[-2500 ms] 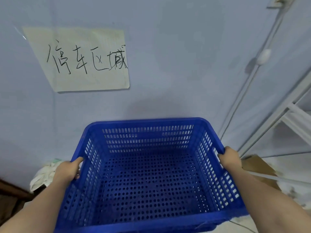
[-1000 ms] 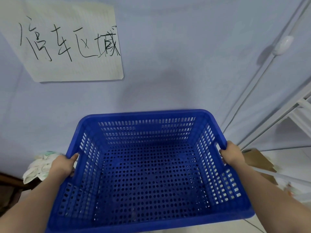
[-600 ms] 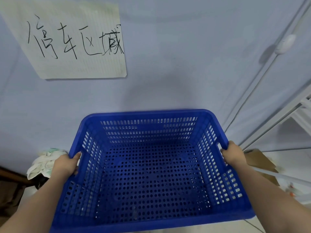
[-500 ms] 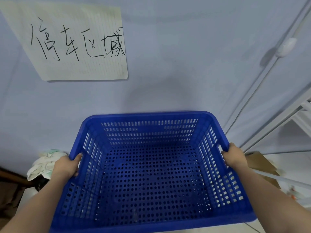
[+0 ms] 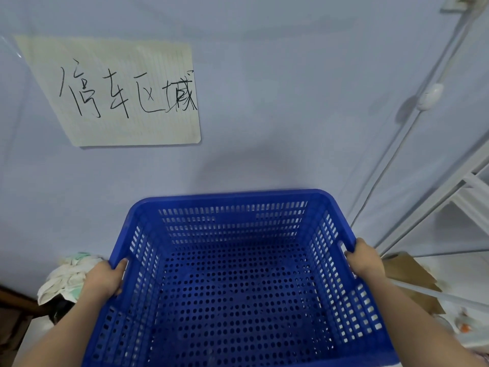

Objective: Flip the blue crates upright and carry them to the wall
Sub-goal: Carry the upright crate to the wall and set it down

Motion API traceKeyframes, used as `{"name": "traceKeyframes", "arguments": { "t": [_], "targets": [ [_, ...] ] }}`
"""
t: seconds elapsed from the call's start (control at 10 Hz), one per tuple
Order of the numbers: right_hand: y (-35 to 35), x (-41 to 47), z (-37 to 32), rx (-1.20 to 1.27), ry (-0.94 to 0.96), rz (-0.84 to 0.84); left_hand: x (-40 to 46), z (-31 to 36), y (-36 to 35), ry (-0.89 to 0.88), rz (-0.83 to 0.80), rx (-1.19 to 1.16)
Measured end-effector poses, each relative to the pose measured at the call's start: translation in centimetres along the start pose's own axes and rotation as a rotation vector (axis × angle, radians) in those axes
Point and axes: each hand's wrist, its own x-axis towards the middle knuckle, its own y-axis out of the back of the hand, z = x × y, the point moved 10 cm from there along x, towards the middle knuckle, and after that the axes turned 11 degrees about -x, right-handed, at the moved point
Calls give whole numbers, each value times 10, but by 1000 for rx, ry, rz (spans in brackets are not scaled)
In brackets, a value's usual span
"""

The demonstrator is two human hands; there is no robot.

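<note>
Both hands clamped on the rims of an upright blue crate, held in front of the wall.

The left hand (image 5: 104, 279) gripped the left rim of the blue crate (image 5: 232, 282), with the thumb over the edge, and the right hand (image 5: 365, 262) gripped the right rim near a handle slot. The crate was upright, its open top faced the camera, and its perforated bottom was empty. Its far side was near the pale wall (image 5: 277, 102); I cannot tell if it touched. On the wall, at the far left, hung a lined paper sign (image 5: 119, 94) with handwritten black characters. A bundle of crumpled cloth (image 5: 70, 276) lay just beside the left hand, lower down. To the right were a white cable (image 5: 391, 165), a white rack (image 5: 465, 192) and a piece of brown cardboard (image 5: 412, 276).
</note>
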Motion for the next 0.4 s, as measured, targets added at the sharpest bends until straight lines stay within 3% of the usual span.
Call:
{"name": "traceKeyframes", "arguments": {
  "t": [0.1, 0.3, 0.4],
  "targets": [
    [-3, -5, -1, -79, -18, -29, -7, 11, 0, 16, -37, 73],
    [0, -24, -4, -157, -167, -50, -12, 7, 7, 75, 72, 255],
    [5, -36, -26, -314, -104, 26, -29, 29, -2, 91, 26, 269]
  ]
}}
